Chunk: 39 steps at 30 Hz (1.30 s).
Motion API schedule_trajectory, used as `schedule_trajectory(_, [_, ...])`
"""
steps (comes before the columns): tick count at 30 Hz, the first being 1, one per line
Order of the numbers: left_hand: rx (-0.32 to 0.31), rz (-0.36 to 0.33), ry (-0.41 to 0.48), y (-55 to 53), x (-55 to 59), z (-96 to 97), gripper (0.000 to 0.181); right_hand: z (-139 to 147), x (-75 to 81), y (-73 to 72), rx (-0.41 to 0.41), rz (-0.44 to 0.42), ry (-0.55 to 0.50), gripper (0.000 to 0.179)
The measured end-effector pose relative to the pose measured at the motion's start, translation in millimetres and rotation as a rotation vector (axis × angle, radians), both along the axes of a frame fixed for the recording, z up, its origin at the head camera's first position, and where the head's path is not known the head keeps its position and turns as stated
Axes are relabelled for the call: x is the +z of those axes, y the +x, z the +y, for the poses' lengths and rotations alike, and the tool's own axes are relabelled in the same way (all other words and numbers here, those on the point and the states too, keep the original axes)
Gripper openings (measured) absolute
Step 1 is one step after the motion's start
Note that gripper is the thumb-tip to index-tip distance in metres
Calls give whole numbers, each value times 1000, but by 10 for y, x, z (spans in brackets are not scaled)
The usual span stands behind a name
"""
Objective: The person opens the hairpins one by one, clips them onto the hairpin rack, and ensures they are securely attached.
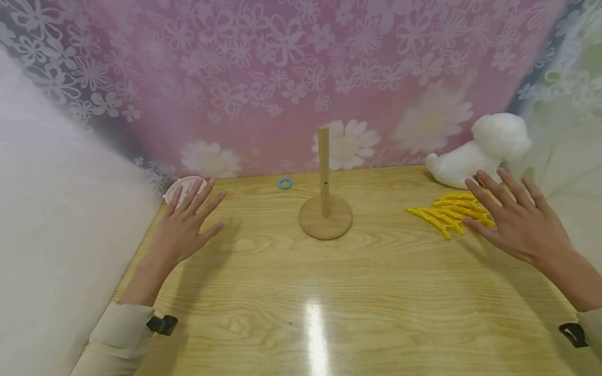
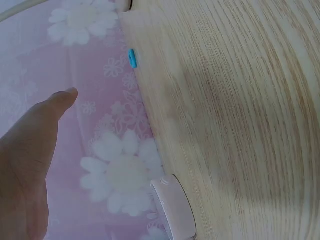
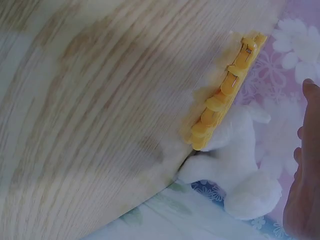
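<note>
My left hand (image 1: pixel 181 232) hovers over the left side of the table with its fingers spread, holding nothing. Just beyond its fingertips is a pale pink round object (image 1: pixel 186 188), partly hidden by the fingers; in the left wrist view its low side wall (image 2: pixel 175 207) shows. On the right, my right hand (image 1: pixel 524 224) is also raised with fingers spread and nothing in it. Several yellow clothespins (image 1: pixel 442 213) lie close beside it, some behind its fingers. Their metal springs show among the yellow clothespins (image 3: pixel 220 97) in the right wrist view.
Mid-table stands an upright wooden rod (image 1: pixel 324 167) on a round wooden base (image 1: pixel 326 230). A small blue ring (image 1: pixel 285 183) lies near the back edge. At the back right sits a white plush animal (image 1: pixel 479 151). A flowered pink cloth (image 1: pixel 263 78) hangs behind the table.
</note>
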<state>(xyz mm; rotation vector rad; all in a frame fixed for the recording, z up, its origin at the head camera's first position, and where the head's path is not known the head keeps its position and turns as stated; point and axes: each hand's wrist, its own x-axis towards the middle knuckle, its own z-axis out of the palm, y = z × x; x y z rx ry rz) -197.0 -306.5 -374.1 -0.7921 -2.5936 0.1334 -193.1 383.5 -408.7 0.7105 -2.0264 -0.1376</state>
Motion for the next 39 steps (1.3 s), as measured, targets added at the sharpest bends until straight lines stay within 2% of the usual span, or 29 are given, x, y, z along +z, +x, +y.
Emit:
schedule_trajectory(3, [9, -9, -6, -7, 6, 1, 75, 2, 1, 9, 1, -19, -3, 82])
schedule_trajectory(4, [18, -28, -3, -4, 7, 3, 75, 13, 1, 27, 6, -66, 0, 84])
schedule_trajectory(6, [32, -99, 24, 3, 5, 16, 75, 40, -3, 82, -37, -247, -2, 84])
schedule_trajectory(8, [38, -192, 87, 2, -29, 36, 75, 66, -29, 143, -81, -486, -51, 80])
schedule_trajectory(10, [24, -283, 176, -19, -99, 67, 75, 83, -62, 207, -105, -732, -156, 79])
schedule_trajectory(11, [10, -324, 221, -38, -141, 90, 75, 76, -83, 229, -114, -827, -227, 80])
schedule_trajectory(13, [-21, -394, 302, -91, -238, 143, 75, 52, -124, 267, -51, -976, -396, 81])
schedule_trajectory(16, [-48, -504, 399, -170, -354, 252, 75, -13, -158, 328, 2, -1128, -589, 77])
schedule_trajectory(19, [-55, -604, 493, -257, -437, 405, 74, -71, -191, 381, -4, -1174, -687, 72])
schedule_trajectory(23, [-68, -686, 592, -407, -551, 644, 74, -126, -274, 416, -7, -1125, -801, 60])
schedule_trajectory(27, [-66, -737, 628, -555, -665, 843, 78, -222, -346, 397, 8, -1096, -986, 47])
schedule_trajectory(30, [-57, -765, 635, -650, -726, 981, 82, -286, -359, 373, 36, -1120, -1092, 39])
schedule_trajectory(35, [-32, -830, 678, -752, -793, 1202, 85, -340, -355, 351, 45, -1193, -1158, 32])
schedule_trajectory(39, [-42, -878, 719, -781, -858, 1364, 88, -355, -380, 335, -13, -1212, -1160, 37])
